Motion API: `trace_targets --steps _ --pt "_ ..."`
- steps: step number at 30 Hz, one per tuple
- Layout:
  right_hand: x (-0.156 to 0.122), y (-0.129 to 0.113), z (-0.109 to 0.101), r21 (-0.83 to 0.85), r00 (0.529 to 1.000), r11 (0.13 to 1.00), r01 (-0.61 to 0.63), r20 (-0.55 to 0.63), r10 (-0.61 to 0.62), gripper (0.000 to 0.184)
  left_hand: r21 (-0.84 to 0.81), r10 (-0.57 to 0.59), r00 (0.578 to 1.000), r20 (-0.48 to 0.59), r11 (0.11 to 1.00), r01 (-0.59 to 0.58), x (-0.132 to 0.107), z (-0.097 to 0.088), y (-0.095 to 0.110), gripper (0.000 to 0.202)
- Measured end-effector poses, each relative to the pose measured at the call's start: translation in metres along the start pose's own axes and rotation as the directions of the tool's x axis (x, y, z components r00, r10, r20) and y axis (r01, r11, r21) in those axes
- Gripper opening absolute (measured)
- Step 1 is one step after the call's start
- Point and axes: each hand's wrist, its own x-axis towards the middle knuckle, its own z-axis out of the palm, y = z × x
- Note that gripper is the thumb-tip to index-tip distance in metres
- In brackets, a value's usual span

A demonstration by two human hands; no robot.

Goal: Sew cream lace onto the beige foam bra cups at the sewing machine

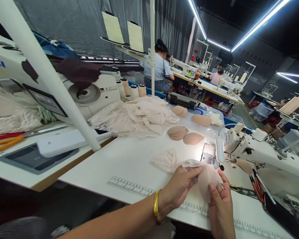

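Between my two hands is a sheer beige fabric piece (206,181) with a lace edge, held up in front of the sewing machine's needle area. My left hand (183,186), with a gold bangle at the wrist, pinches the lace side between thumb and fingers. On the other side, my right hand (221,199) grips the fabric by thumb and fingers, its index finger raised. A lit sewing machine (251,146) stands just beyond. Left of my hands a lace piece (165,160) lies flat on the white table (129,162).
A heap of cream lace (144,114) covers the table's back left. Beige oval pads (178,132) lie stacked near the machine. Scissors (257,189) rest at the right. A white pole (49,79) slants across the left. A seated co-worker (154,71) is behind.
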Motion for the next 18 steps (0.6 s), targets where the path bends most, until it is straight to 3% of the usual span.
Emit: trace_targets --steps 7,12,16,18 --pt "0.000 0.001 0.006 0.018 0.999 1.000 0.012 -0.040 -0.012 0.081 -0.115 -0.107 0.988 0.109 0.986 0.119 0.004 0.003 -0.004 0.030" --pt "-0.003 0.003 0.007 0.033 1.000 0.999 -0.007 -0.006 0.007 0.088 -0.061 -0.170 0.972 0.163 0.981 0.182 0.007 0.011 -0.007 0.034" --pt "-0.004 0.001 -0.012 -0.168 0.990 0.981 0.092 0.121 -0.072 0.092 -0.013 -0.139 0.979 0.151 0.990 0.142 0.008 0.011 0.011 0.033" --pt "0.001 -0.007 -0.028 -0.362 0.953 0.891 0.274 0.229 -0.200 0.083 0.169 -0.143 0.939 0.314 0.981 0.093 0.006 0.009 0.027 0.030"
